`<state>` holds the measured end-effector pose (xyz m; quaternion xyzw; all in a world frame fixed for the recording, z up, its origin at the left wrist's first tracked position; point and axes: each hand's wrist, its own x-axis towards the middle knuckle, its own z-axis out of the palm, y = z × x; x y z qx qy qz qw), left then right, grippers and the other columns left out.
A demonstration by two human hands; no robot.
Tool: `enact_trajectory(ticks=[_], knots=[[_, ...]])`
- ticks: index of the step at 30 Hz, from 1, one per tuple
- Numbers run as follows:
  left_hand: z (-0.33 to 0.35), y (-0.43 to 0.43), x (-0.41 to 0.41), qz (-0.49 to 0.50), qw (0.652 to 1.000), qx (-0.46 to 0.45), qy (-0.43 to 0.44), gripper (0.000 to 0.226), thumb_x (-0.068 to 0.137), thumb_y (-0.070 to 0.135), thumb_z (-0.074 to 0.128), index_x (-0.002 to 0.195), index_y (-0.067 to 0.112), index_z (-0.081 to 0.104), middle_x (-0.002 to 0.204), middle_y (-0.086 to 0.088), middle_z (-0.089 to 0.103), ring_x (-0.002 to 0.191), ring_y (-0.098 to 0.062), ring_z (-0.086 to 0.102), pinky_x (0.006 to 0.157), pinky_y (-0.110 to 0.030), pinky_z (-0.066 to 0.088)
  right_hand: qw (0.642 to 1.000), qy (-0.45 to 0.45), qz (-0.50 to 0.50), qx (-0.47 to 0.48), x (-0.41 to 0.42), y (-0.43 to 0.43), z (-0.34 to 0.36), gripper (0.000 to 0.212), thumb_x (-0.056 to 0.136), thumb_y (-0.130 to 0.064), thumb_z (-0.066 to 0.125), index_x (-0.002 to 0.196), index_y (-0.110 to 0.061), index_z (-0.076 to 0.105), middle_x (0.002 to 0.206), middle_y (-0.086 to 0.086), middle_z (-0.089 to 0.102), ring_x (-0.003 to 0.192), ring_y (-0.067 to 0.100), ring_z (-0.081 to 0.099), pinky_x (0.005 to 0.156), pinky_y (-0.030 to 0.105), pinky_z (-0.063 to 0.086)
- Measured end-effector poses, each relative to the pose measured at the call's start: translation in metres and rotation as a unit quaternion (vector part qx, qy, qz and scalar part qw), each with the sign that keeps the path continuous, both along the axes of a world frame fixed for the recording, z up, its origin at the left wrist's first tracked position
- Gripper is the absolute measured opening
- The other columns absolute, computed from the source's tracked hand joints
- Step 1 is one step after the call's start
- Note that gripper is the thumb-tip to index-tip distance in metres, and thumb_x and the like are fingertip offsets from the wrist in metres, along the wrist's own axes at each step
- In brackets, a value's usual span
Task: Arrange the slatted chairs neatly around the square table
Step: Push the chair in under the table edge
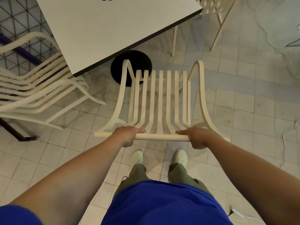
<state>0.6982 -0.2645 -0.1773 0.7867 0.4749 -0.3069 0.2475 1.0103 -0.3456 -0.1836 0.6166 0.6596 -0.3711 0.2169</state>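
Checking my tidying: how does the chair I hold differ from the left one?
The held chair faces the table, wholly in view; the left chair sits partly under the table's corner. The left hand and right hand grip the held chair's top rail; the left chair is untouched. Both are cream, slatted.

Head camera looks steeply down, close above floor [227, 111].
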Motion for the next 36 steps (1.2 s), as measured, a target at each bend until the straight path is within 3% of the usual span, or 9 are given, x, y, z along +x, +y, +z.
enact_trajectory(ticks=[13,18,23,26,29,33,36], knots=[[0.000,-0.048,0.032,0.068,0.998,-0.006,-0.014,0.084,0.090,0.005,0.056,0.149,0.057,0.027,0.099,0.006,0.047,0.075,-0.016,0.049,0.057,-0.031,0.038,0.998,0.000,0.060,0.007,0.043,0.014,0.006,0.084,0.082,-0.005,0.066,0.142,-0.054,0.033,0.117,-0.004,0.058,0.094,0.017,0.057,0.085,0.032,0.048],[-0.004,-0.069,0.048,0.106,0.994,0.001,-0.025,0.080,0.093,0.007,0.057,0.149,0.057,0.028,0.102,0.007,0.048,0.070,-0.012,0.045,0.054,-0.029,0.035,0.997,-0.004,0.083,0.007,0.061,0.021,0.006,0.082,0.082,-0.007,0.069,0.140,-0.056,0.037,0.109,-0.008,0.055,0.091,0.015,0.057,0.080,0.030,0.047],[-0.006,-0.083,0.069,0.144,0.989,-0.003,-0.033,0.081,0.093,0.005,0.057,0.149,0.057,0.028,0.104,0.005,0.052,0.074,-0.015,0.051,0.062,-0.033,0.049,0.995,-0.014,0.100,0.008,0.079,0.028,0.010,0.083,0.081,-0.006,0.069,0.138,-0.057,0.037,0.107,-0.008,0.056,0.088,0.013,0.058,0.080,0.030,0.048],[-0.005,-0.085,0.072,0.156,0.987,-0.014,-0.033,0.082,0.092,0.005,0.059,0.149,0.056,0.028,0.103,0.005,0.052,0.074,-0.014,0.052,0.061,-0.032,0.051,0.993,-0.027,0.107,0.026,0.082,0.027,0.015,0.084,0.081,-0.005,0.067,0.141,-0.054,0.036,0.114,-0.006,0.058,0.089,0.015,0.058,0.078,0.029,0.049],[-0.003,-0.085,0.070,0.163,0.986,-0.033,-0.034,0.080,0.090,0.011,0.059,0.149,0.056,0.028,0.099,0.007,0.053,0.073,-0.011,0.053,0.054,-0.028,0.043,0.991,-0.048,0.113,0.044,0.079,0.025,0.020,0.081,0.084,-0.006,0.063,0.144,-0.050,0.033,0.125,-0.003,0.059,0.090,0.017,0.060,0.076,0.030,0.051],[0.000,-0.077,0.069,0.158,0.983,-0.073,-0.050,0.073,0.087,0.035,0.060,0.151,0.051,0.028,0.120,0.003,0.057,0.088,-0.016,0.056,0.066,-0.031,0.045,0.991,-0.066,0.099,0.065,0.077,0.018,0.029,0.067,0.088,-0.014,0.060,0.143,-0.045,0.039,0.127,-0.003,0.059,0.101,0.020,0.061,0.085,0.034,0.052],[0.001,-0.073,0.069,0.154,0.982,-0.094,-0.063,0.075,0.086,0.037,0.062,0.153,0.046,0.030,0.133,0.000,0.055,0.101,-0.021,0.057,0.077,-0.033,0.050,0.988,-0.086,0.102,0.072,0.076,0.010,0.036,0.059,0.089,-0.020,0.060,0.140,-0.044,0.044,0.126,-0.003,0.059,0.104,0.020,0.060,0.090,0.035,0.050]])
